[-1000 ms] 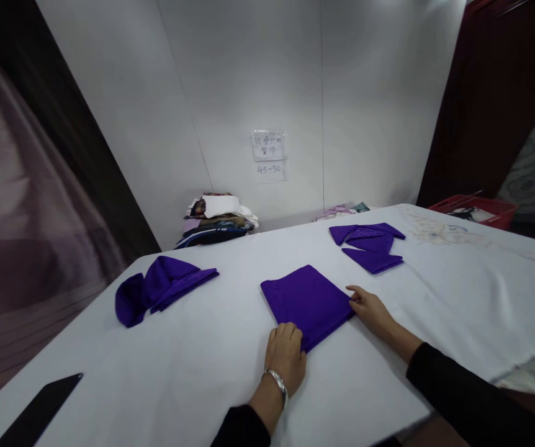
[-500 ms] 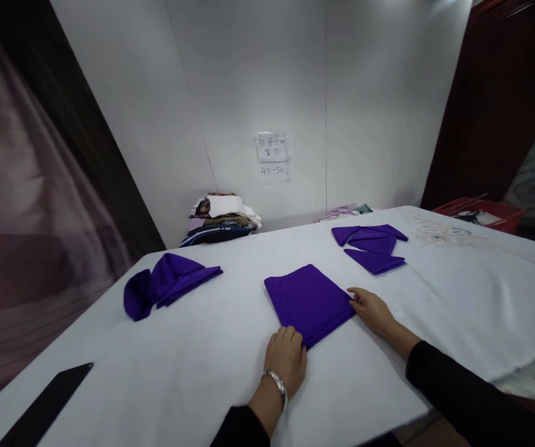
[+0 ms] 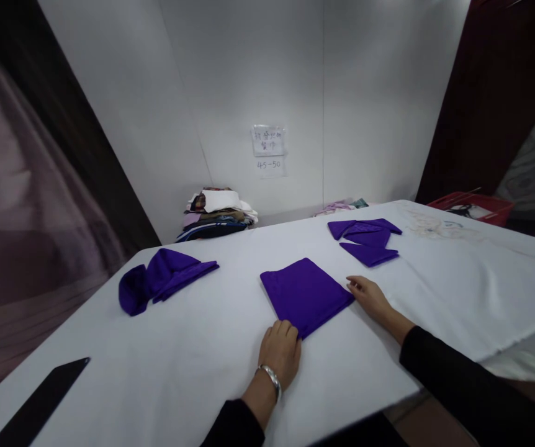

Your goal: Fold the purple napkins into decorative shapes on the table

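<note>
A purple cloth napkin point(image 3: 305, 295), folded into a layered square, lies flat on the white-covered table in front of me. My left hand point(image 3: 280, 351), with a silver bangle at the wrist, has its fingers curled over the napkin's near corner; the fingertips and thumb are partly hidden. Just beyond the right corner hovers my right hand point(image 3: 365, 295), its fingers a little apart and nothing visible between them. Two more folded purple shapes rest farther off: one napkin point(image 3: 174, 273) at the left, another folded napkin point(image 3: 367, 239) at the back right.
The white tablecloth point(image 3: 193, 366) covers the table. A dark flat strip point(image 3: 44, 400) lies at the near left. Against the wall are a pile of folded clothes point(image 3: 218, 214) and a paper sign point(image 3: 268, 141). A red basket point(image 3: 491, 211) stands beyond the far right edge.
My right hand has come slightly away from the napkin's right corner, with its fingers loosened. The left hand stays at the near corner. The whole view has shifted a little.
</note>
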A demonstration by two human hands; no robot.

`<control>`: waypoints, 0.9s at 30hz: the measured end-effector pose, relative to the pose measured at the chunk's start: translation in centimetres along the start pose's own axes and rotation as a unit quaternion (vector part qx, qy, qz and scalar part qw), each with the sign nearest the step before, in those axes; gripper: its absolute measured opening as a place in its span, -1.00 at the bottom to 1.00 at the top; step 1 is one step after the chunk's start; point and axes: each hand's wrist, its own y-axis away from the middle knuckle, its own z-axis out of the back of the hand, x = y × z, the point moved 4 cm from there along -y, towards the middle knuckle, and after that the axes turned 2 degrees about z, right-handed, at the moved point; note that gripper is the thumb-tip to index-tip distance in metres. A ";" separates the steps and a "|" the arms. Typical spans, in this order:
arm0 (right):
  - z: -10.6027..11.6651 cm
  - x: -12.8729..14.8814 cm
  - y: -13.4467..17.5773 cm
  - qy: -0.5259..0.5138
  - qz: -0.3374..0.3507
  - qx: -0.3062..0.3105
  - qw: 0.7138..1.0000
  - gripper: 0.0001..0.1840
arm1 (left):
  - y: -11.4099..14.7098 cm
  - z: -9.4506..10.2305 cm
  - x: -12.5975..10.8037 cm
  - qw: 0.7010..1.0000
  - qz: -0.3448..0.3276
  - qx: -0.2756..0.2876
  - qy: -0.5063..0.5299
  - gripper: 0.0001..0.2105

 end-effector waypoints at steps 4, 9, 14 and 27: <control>1.2 0.7 0.3 -0.051 0.014 -0.033 0.998 -0.72 | -0.1 0.0 -0.1 1.000 -0.011 0.006 -0.002 -0.90; 1.9 1.8 1.8 0.005 0.066 0.028 0.997 -0.74 | -0.3 -0.2 -0.1 1.000 -0.019 0.014 -0.013 -0.87; 1.5 2.6 2.4 0.043 0.122 0.089 0.988 -0.72 | -0.3 -0.2 -0.1 1.000 -0.020 0.012 -0.021 -0.86; 1.0 3.1 2.9 0.119 0.200 0.138 0.963 -0.67 | -0.1 -0.1 0.1 0.999 0.014 0.026 -0.014 -0.88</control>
